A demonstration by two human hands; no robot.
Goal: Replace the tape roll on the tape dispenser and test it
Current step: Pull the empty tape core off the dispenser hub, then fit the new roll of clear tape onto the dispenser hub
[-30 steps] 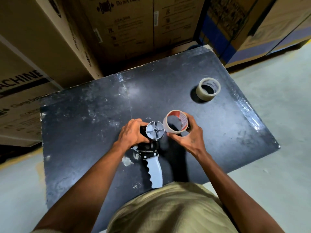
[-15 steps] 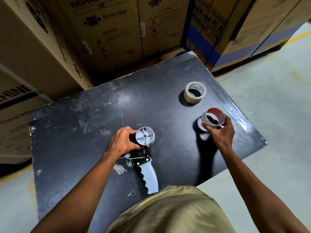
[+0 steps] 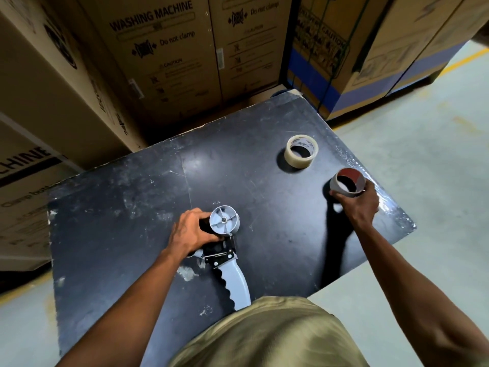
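The tape dispenser (image 3: 225,245) is laid on the black table (image 3: 119,207), its grey handle pointed back toward the person, its bare spool upward. Its head is gripped by the left hand (image 3: 189,234). At the table's right edge, the empty core (image 3: 347,183) is pinched by the outstretched right hand (image 3: 356,205), near the full tape roll (image 3: 301,151).

Black counter (image 3: 127,215) fills centre frame, surface scuffed with pale marks and scratches. Tall brown cardboard boxes (image 3: 164,62) across the upper frame, one printed "WASHING MACHINE" and "Do not clamp". Box with blue band (image 3: 315,75) at upper right. Grey concrete floor (image 3: 428,160) at right, yellow line near top right corner.
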